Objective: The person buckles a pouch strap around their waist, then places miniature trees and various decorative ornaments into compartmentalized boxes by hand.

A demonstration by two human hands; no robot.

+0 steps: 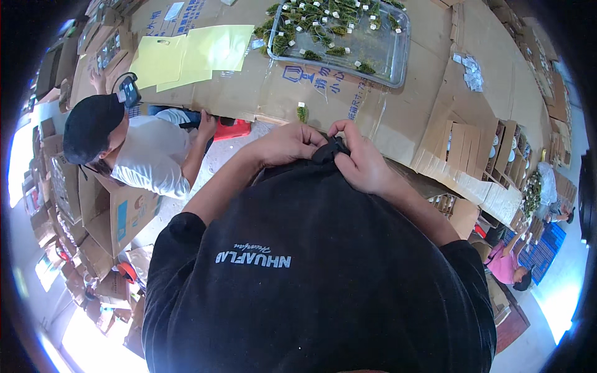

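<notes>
Both my hands meet at the near edge of the cardboard-covered table, over the front of my black T-shirt. My left hand is closed in a pinch on a bunched piece of black cloth. From the other side, my right hand grips the same cloth between thumb and fingers. Whether the cloth is the shirt's hem or a separate piece, I cannot tell. Just beyond my left hand, one small green sprig with a white tag lies on the cardboard.
A clear plastic tray holds several tagged green sprigs at the table's far side. Yellow sheets lie to its left, a crumpled plastic bag to its right. A co-worker in a white shirt stands at left. Cardboard boxes are at right.
</notes>
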